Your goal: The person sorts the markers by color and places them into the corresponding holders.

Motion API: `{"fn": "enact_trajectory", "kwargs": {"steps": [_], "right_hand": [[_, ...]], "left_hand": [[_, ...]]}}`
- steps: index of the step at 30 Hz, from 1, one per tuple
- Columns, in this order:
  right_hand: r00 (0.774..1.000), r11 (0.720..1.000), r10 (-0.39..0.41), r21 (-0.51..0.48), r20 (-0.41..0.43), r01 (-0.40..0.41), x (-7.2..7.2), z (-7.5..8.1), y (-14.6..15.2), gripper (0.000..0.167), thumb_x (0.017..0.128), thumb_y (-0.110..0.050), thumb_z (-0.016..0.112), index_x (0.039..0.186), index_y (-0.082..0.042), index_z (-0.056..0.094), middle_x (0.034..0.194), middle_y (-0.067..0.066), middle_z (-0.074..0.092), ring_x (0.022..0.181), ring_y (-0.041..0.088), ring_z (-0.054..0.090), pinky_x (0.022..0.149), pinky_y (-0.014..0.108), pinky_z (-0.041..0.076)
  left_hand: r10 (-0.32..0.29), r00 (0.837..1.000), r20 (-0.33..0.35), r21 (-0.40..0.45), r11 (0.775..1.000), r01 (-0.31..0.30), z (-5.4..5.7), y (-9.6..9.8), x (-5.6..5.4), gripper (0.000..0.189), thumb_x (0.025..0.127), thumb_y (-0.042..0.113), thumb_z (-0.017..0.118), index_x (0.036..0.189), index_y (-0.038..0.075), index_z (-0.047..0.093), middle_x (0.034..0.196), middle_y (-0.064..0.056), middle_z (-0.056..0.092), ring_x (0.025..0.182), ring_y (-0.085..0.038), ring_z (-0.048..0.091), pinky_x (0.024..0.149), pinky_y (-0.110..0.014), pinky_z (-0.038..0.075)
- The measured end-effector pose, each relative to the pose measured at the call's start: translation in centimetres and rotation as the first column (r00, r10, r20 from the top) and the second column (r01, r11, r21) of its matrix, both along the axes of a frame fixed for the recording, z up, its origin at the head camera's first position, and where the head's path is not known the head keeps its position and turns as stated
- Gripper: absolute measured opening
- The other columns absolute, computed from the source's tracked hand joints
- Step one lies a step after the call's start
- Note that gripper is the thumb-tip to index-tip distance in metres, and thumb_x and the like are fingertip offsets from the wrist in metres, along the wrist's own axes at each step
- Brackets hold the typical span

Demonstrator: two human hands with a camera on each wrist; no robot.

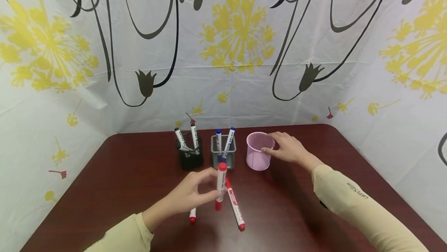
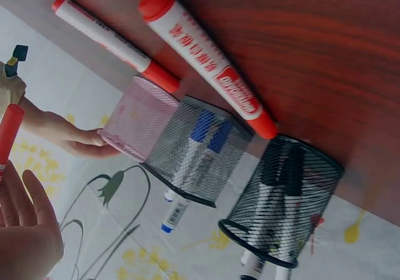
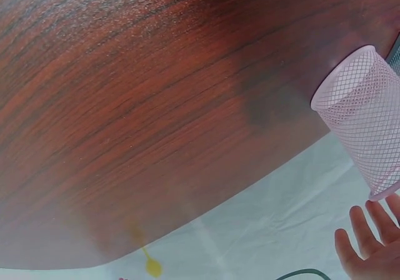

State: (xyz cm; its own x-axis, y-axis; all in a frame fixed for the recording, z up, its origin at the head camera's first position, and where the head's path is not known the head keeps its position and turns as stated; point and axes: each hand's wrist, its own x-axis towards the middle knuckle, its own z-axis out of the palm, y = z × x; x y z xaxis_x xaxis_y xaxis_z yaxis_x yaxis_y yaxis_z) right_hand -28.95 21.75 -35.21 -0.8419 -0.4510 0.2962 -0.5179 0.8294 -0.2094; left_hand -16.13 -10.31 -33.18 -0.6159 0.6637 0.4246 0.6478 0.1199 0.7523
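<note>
My left hand [image 1: 190, 193] pinches a red-capped whiteboard marker [image 1: 221, 184] upright between thumb and fingers, above the table. In the left wrist view the red cap [image 2: 9, 133] of that marker shows at the left edge. Below it, a second red marker [image 1: 236, 209] lies on the table, and a third [image 1: 193, 216] is partly hidden behind the hand. My right hand [image 1: 288, 148] is at the right side of a pink mesh pen cup [image 1: 257, 160], its thumb and fairly straight fingers spread at the rim. From the right wrist, the fingers [image 3: 369, 233] appear apart beside that rim.
Left of the pink cup stand a grey mesh cup [image 1: 224, 162] with blue-capped markers and a black mesh cup [image 1: 191, 162] with black-capped markers. Behind the dark red table [image 1: 139, 182] hangs a white cloth [image 1: 209, 96] with flower prints.
</note>
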Motion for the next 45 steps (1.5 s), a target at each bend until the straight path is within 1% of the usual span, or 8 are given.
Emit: {"fn": "enact_trajectory", "kwargs": {"steps": [4, 9, 15, 19, 25, 33, 37, 45], "right_hand": [[1.0, 1.0, -0.005, 0.005, 0.001, 0.005, 0.1, 0.0, 0.0, 0.059, 0.079, -0.048, 0.059, 0.117, -0.003, 0.054, 0.11, 0.013, 0.055, 0.102, 0.031, 0.048, 0.079, 0.051, 0.038], [1.0, 1.0, -0.009, 0.004, 0.002, 0.009, 0.1, 0.0, -0.1, 0.06, 0.078, -0.049, 0.059, 0.118, -0.004, 0.054, 0.11, 0.013, 0.055, 0.101, 0.03, 0.048, 0.079, 0.051, 0.038], [1.0, 1.0, -0.007, 0.003, -0.012, 0.007, 0.0, 0.1, 0.0, 0.06, 0.078, -0.05, 0.059, 0.117, -0.005, 0.055, 0.109, 0.013, 0.055, 0.099, 0.03, 0.05, 0.077, 0.051, 0.039], [1.0, 1.0, -0.007, 0.006, -0.019, 0.007, 0.0, 0.2, 0.0, 0.06, 0.077, -0.048, 0.06, 0.117, -0.003, 0.055, 0.108, 0.013, 0.056, 0.098, 0.03, 0.05, 0.076, 0.051, 0.039], [1.0, 1.0, -0.009, 0.002, -0.002, 0.009, 0.0, 0.2, -0.1, 0.058, 0.077, -0.047, 0.061, 0.117, -0.004, 0.055, 0.108, 0.013, 0.056, 0.097, 0.03, 0.05, 0.076, 0.05, 0.04], [1.0, 1.0, -0.013, 0.003, 0.014, 0.013, -0.1, 0.3, 0.0, 0.059, 0.077, -0.049, 0.061, 0.116, -0.005, 0.055, 0.106, 0.012, 0.056, 0.094, 0.027, 0.051, 0.074, 0.047, 0.042], [1.0, 1.0, -0.008, 0.0, 0.01, 0.008, -0.1, 0.3, 0.0, 0.058, 0.077, -0.048, 0.061, 0.116, -0.005, 0.056, 0.105, 0.012, 0.057, 0.093, 0.027, 0.051, 0.073, 0.047, 0.042], [1.0, 1.0, -0.012, 0.006, 0.009, 0.012, 0.1, 0.3, -0.2, 0.058, 0.077, -0.048, 0.061, 0.116, -0.005, 0.055, 0.105, 0.011, 0.057, 0.094, 0.028, 0.05, 0.074, 0.048, 0.042]], "left_hand": [[-0.036, 0.999, -0.02, 0.018, 0.999, 0.036, -0.5, 0.9, -1.1, 0.025, 0.083, 0.012, 0.062, 0.107, 0.011, 0.054, 0.094, 0.001, 0.063, 0.087, -0.011, 0.059, 0.079, -0.034, 0.045], [-0.087, 0.996, -0.036, 0.054, 0.995, 0.089, 0.4, 2.2, -1.7, 0.024, 0.083, 0.008, 0.061, 0.106, 0.01, 0.053, 0.092, -0.001, 0.065, 0.088, -0.011, 0.06, 0.078, -0.033, 0.045], [-0.062, 0.998, 0.001, 0.065, 0.996, 0.062, 3.2, 3.4, -1.3, 0.024, 0.081, -0.002, 0.06, 0.105, 0.002, 0.053, 0.09, -0.011, 0.065, 0.083, -0.012, 0.06, 0.074, -0.03, 0.047], [-0.011, 0.999, 0.049, 0.044, 0.999, 0.009, 4.6, 4.1, -1.7, 0.026, 0.081, -0.002, 0.06, 0.106, -0.002, 0.052, 0.092, -0.013, 0.064, 0.084, -0.013, 0.06, 0.076, -0.03, 0.046], [0.047, 0.993, 0.104, 0.048, 0.998, -0.052, 5.4, 4.8, -3.1, 0.028, 0.082, 0.0, 0.06, 0.108, -0.005, 0.051, 0.095, -0.014, 0.062, 0.087, -0.018, 0.06, 0.076, -0.031, 0.046], [0.078, 0.991, 0.108, 0.04, 0.996, -0.083, 6.3, 6.1, -5.4, 0.028, 0.083, 0.003, 0.06, 0.108, -0.004, 0.051, 0.096, -0.013, 0.06, 0.088, -0.018, 0.059, 0.074, -0.029, 0.047], [0.085, 0.986, 0.141, 0.041, 0.995, -0.092, 6.4, 6.7, -6.5, 0.027, 0.083, 0.004, 0.059, 0.108, -0.003, 0.051, 0.096, -0.014, 0.06, 0.088, -0.018, 0.059, 0.07, -0.029, 0.048], [0.12, 0.981, 0.15, 0.044, 0.991, -0.128, 4.3, 7.9, -10.2, 0.032, 0.083, 0.011, 0.062, 0.112, 0.002, 0.051, 0.096, -0.009, 0.06, 0.09, -0.014, 0.058, 0.075, -0.027, 0.046]]}}
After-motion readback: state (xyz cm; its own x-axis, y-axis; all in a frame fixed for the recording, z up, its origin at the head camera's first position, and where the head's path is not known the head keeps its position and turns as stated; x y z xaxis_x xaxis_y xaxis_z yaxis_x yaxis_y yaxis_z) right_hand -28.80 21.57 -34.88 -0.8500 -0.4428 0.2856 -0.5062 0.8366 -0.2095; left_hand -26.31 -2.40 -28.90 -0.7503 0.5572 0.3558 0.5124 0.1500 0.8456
